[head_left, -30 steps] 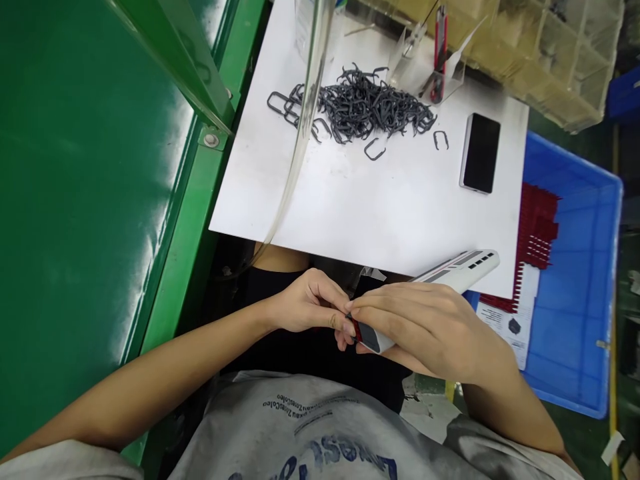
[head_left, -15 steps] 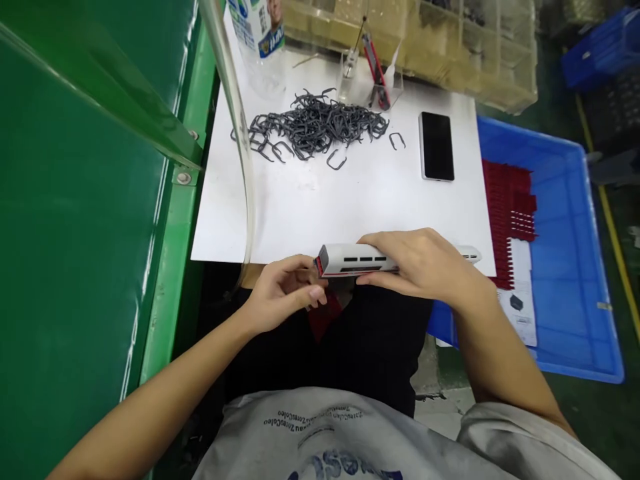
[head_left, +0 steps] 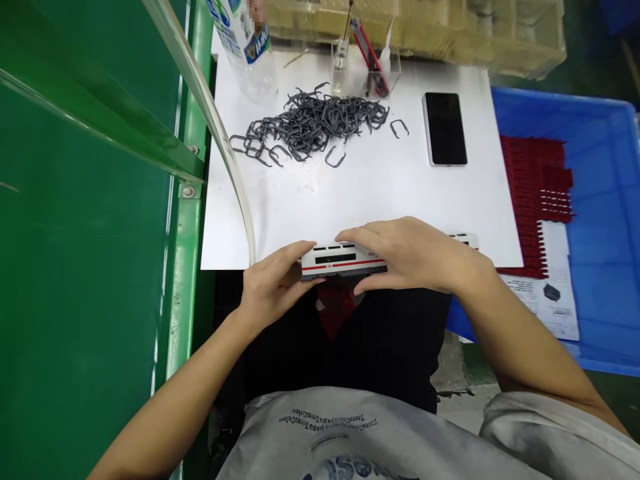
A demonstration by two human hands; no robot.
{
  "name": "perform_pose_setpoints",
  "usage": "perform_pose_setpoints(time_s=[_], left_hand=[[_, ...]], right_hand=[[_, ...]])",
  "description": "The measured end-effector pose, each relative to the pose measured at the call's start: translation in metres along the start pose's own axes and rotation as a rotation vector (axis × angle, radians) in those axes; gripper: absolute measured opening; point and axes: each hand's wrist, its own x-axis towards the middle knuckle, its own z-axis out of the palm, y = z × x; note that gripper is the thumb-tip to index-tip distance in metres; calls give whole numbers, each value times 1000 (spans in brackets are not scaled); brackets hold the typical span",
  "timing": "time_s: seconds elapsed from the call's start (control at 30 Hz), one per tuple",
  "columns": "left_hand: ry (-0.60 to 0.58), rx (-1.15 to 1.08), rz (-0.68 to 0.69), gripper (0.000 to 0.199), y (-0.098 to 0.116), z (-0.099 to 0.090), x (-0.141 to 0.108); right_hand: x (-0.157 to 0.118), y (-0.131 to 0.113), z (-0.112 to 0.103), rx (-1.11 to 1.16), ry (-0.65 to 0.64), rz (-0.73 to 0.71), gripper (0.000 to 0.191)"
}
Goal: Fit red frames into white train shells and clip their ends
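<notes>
A long white model train carriage [head_left: 343, 261] with a red stripe and dark windows lies level across the front edge of the white board. My left hand [head_left: 275, 283] grips its near end. My right hand [head_left: 405, 257] is curled over the middle, and the far end of the carriage [head_left: 465, 240] shows past those fingers. A heap of grey metal wire staples [head_left: 313, 123] lies on the white board [head_left: 360, 200] beyond my hands, with a few loose ones at its edges.
A black-screened phone [head_left: 445, 129] lies on the board. Behind it are a clear holder with tools [head_left: 365, 73], a water bottle [head_left: 245, 53] and a compartment box [head_left: 415, 20]. A blue crate [head_left: 600, 200] holds red plastic strips [head_left: 535, 187]. A green panel [head_left: 85, 300] and clear tube [head_left: 213, 127] run along the left.
The carriage has turned from a steep, end-on tilt to lying level with its red-striped side up. Both hands have moved up over the board's front edge, and my left hand now grips its near end.
</notes>
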Motion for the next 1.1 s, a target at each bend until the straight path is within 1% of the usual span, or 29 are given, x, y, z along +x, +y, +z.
perform_pose_setpoints(time_s=[0.03,0.1,0.17,0.2,0.27,0.33,0.4,0.5,0.63,0.73,0.9,0.97,1.03,1.1], left_hand=[[0,-24,-44,51,-1,-1,0],[-12,-95,-98,55,-4,-2,0],[-55,-189,-90,62,-6,-5,3],[-95,-240,-73,65,-7,-7,5],[-211,-330,-41,71,-8,-12,9],[-319,-378,-23,77,-8,-17,12],[-352,-395,-12,79,-9,-19,12],[-325,-414,-22,78,-9,-17,10],[-274,-470,-52,75,-9,-12,7],[-241,-462,-75,69,-8,-10,7],[-234,-421,-28,66,-7,-14,8],[-230,-395,-20,65,-8,-15,7],[-221,-333,-33,62,-8,-15,6],[-191,-228,-27,61,-5,-13,4]], right_hand=[[-3,-1,3,-68,48,-14,68],[-8,-4,11,-174,137,-40,61],[-12,-6,20,-211,200,-76,56],[-13,-7,24,-219,221,-94,56],[-15,-7,31,-237,248,-118,57],[-15,-6,35,-276,279,-133,62],[-15,-5,39,-319,307,-146,71],[-16,-5,42,-371,337,-161,74],[-16,-7,44,-426,346,-171,68],[-15,-9,45,-433,331,-174,65],[-15,-8,45,-414,350,-170,65],[-19,-5,43,-410,353,-144,69],[-26,1,42,-428,342,-79,72],[-34,7,43,-471,321,-10,69]])
